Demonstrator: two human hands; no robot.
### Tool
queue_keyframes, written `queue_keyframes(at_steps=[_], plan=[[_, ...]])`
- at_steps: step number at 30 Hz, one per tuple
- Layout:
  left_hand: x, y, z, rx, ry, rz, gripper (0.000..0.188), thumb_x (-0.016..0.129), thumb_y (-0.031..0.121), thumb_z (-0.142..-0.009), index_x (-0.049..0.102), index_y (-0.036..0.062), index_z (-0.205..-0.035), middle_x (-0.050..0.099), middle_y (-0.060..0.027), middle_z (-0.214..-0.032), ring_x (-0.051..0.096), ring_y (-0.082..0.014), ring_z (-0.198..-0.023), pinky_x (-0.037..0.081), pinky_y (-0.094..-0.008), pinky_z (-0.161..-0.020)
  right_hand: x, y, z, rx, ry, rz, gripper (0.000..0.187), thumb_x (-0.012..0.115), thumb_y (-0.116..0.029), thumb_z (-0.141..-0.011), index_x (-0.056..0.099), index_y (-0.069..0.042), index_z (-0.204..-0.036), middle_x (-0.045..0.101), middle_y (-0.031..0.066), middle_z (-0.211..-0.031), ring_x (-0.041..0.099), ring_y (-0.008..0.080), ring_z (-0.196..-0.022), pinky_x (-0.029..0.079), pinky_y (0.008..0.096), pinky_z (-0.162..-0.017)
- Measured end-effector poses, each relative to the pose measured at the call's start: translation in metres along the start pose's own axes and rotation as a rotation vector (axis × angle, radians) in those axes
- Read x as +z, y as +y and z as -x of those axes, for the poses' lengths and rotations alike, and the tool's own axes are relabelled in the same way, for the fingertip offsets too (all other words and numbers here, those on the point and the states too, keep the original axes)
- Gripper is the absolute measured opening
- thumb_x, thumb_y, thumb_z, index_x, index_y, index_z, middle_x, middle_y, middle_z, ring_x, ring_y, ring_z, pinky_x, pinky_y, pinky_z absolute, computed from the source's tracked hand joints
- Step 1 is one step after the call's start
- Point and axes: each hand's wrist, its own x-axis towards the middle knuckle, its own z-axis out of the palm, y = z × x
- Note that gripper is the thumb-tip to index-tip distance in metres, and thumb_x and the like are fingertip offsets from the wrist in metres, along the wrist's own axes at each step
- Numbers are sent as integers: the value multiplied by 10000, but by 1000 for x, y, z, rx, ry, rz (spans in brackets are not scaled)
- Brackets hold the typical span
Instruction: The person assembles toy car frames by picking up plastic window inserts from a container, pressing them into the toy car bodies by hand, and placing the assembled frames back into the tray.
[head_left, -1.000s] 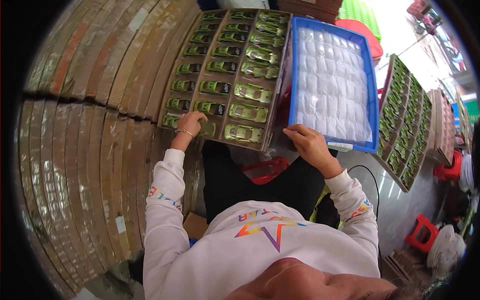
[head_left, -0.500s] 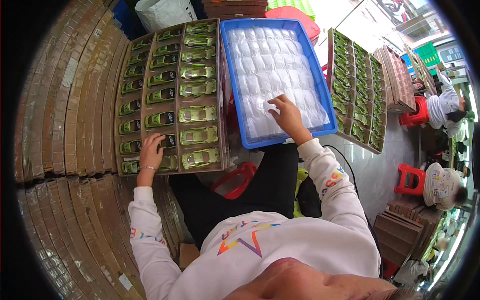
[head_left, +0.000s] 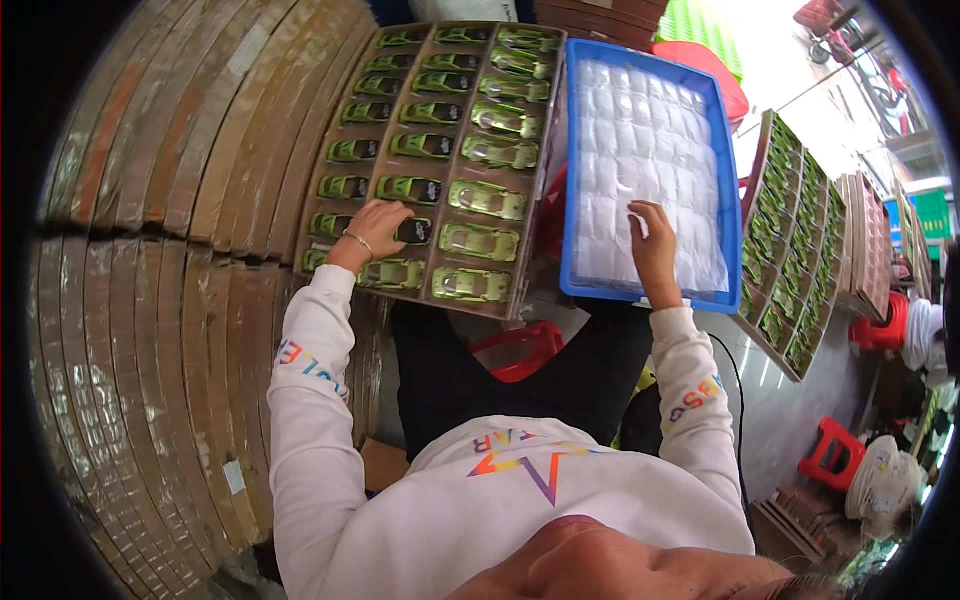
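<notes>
A brown tray (head_left: pixel 455 160) on my left holds columns of small green toy cars. Many have black tops, while those in the right column look plain green and see-through in the middle. At the tray's near part my left hand (head_left: pixel 380 228) has its fingers bent over the left end of a black-topped toy car (head_left: pixel 413 231), which still lies in its row. To the right stands a blue crate (head_left: pixel 731 190) with rows of white wrapped packets (head_left: pixel 640 150). My right hand (head_left: pixel 655 252) hovers over or rests on the near packets, thumb and fingers apart, nothing visible between them.
Stacked brown trays (head_left: pixel 200 130) rise along the left side. Another tray of green cars (head_left: pixel 795 240) leans beyond the crate at the right. A red stool (head_left: pixel 525 352) shows below the car tray, and another red stool (head_left: pixel 832 450) stands near people at far right.
The whole view has shifted, so tray and crate appear farther right. My left hand stays at the near toy cars; my right hand's fingers have turned to point more toward the crate's far end.
</notes>
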Motion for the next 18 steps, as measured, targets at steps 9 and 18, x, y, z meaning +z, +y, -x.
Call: queue_keyframes(at_steps=[9, 18], plan=[[13, -18, 46, -314, 615, 1118, 599, 705, 294, -820, 504, 31, -1318, 607, -114, -1211, 603, -229, -1096, 494, -395, -882, 5, -89, 7, 29, 11, -279, 148, 664, 24, -837, 663, -21, -977, 654, 111, -953, 660, 251, -876, 515, 316, -775], [-24, 146, 24, 62, 708, 2593, 655, 436, 525, -955, 475, 6, -1353, 630, -162, -1171, 634, -287, -961, 526, -411, -820, 14, -202, 14, -348, -201, -437, 208, 671, 30, -793, 664, -42, -988, 694, 81, -1034, 667, 247, -882, 520, 327, -756]])
